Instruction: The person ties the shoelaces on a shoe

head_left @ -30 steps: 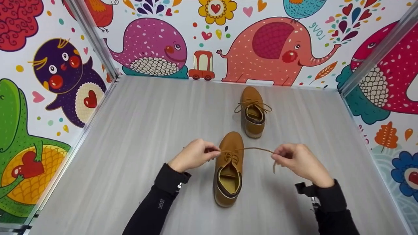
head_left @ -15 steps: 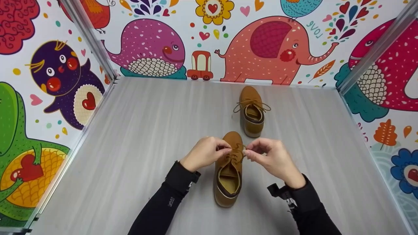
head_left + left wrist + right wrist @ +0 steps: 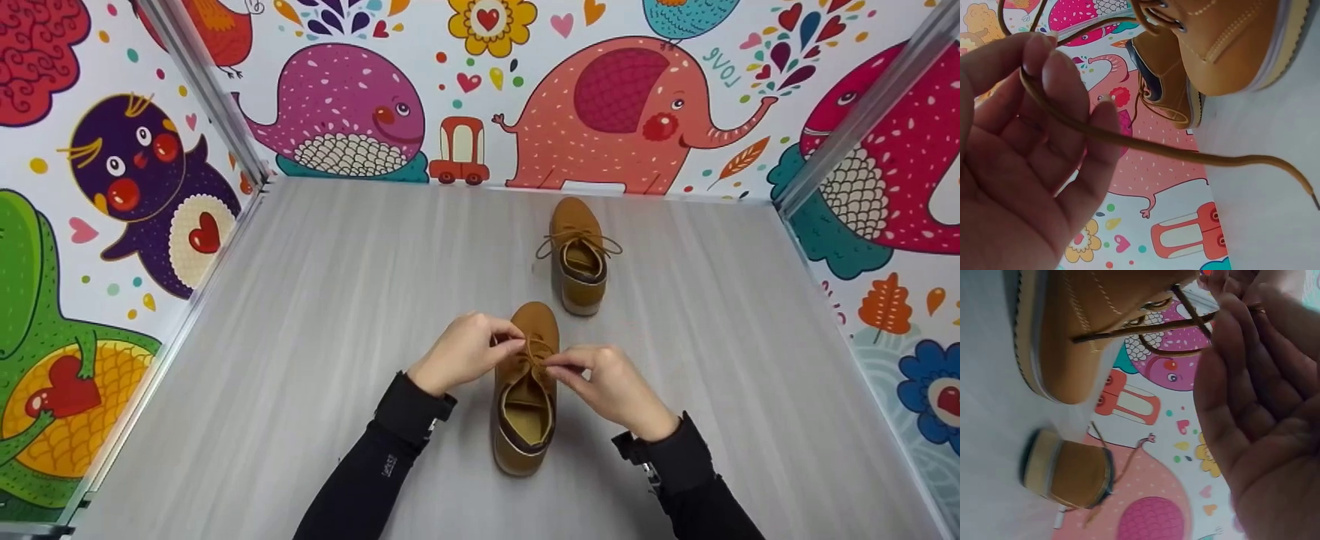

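Note:
A tan lace-up shoe (image 3: 523, 454) sits on the floor, its toe pointing away from me. Over its laced front, my left hand (image 3: 469, 352) pinches a brown shoelace (image 3: 1151, 147) between thumb and forefinger, and the tipped end trails free past the fingers. Close on the other side, my right hand (image 3: 615, 386) pinches a lace too, near the top of the shoe's opening. Another stretch of shoelace (image 3: 1157, 328) runs to the right fingertips in the right wrist view. The lace crossing between the hands is partly covered by fingers.
A second tan shoe (image 3: 583, 294), its laces tied in a bow, stands farther off and slightly right. Printed panels with cartoon animals (image 3: 622, 120) wall the grey floor (image 3: 360, 262) at the back and both sides.
The right hand, earlier out to the right with a lace drawn across, has come left to the shoe and then slightly nearer its opening. The left hand has shifted a little right.

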The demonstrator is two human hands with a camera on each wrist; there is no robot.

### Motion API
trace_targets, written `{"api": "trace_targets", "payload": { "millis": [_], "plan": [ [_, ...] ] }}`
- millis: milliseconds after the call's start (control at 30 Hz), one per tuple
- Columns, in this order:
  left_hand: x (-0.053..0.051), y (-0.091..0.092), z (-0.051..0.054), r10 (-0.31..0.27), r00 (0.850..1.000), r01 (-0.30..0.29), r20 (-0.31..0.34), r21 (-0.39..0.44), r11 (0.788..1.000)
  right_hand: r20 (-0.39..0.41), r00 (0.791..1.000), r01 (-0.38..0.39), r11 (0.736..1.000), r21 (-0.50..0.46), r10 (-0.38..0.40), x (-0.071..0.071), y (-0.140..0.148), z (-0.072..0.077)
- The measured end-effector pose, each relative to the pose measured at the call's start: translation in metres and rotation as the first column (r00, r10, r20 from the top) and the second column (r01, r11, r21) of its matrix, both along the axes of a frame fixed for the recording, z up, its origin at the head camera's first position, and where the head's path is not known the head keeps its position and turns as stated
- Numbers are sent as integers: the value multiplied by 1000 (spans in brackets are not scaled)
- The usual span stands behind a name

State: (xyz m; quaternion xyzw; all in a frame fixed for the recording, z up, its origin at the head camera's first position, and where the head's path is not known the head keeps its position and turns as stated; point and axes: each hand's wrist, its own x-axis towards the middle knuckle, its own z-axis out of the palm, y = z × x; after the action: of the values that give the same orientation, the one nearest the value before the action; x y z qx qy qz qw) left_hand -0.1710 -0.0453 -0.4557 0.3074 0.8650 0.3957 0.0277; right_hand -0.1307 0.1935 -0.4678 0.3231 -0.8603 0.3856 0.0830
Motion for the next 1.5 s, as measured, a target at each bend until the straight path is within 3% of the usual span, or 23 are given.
{"api": "trace_targets", "payload": {
  "millis": [167,267,400,500,633,733,900,967,1067,1167,1267,1333,1400,1500],
  "plan": [
    [1,-6,-3,4,1000,-4,29,-6,1000,36,990,136,990,23,-137,-3,8,-16],
    [2,-8,-5,6,999,-6,41,-3,1000,55,990,121,988,94,-127,-5,4,-26],
    [3,-9,-6,5,999,-5,43,1,1000,-34,995,102,986,133,-99,-6,0,-35],
    [4,-12,-7,9,999,-9,44,4,1000,-85,989,129,985,119,-119,-7,2,-39],
    [3,-18,-8,31,998,-31,57,14,999,-84,981,185,975,121,-176,-8,21,-42],
    [2,-26,-11,50,997,-51,67,18,999,-92,955,294,944,151,-283,-10,48,-42],
    [0,-37,-17,103,993,-103,65,-7,995,-105,876,482,845,230,-471,-13,90,-39],
    [0,-38,-19,110,992,-109,54,-25,994,-93,869,494,833,251,-487,-11,93,-37],
    [1,-35,-22,96,994,-93,48,-44,995,-26,910,406,879,251,-413,-6,75,-35],
    [2,-28,-23,69,996,-66,65,-47,997,43,964,248,942,225,-263,0,42,-35],
    [4,-21,-23,41,996,-37,82,-43,998,-15,988,154,965,212,-155,3,15,-37],
    [5,-18,-24,24,996,-20,86,-38,999,-123,984,153,965,212,-129,3,4,-40],
    [5,-17,-24,15,996,-12,86,-36,999,-225,966,173,963,208,-125,1,0,-44],
    [6,-19,-25,16,997,-12,73,-43,999,-301,947,182,961,207,-114,-1,1,-48]
  ]
}}
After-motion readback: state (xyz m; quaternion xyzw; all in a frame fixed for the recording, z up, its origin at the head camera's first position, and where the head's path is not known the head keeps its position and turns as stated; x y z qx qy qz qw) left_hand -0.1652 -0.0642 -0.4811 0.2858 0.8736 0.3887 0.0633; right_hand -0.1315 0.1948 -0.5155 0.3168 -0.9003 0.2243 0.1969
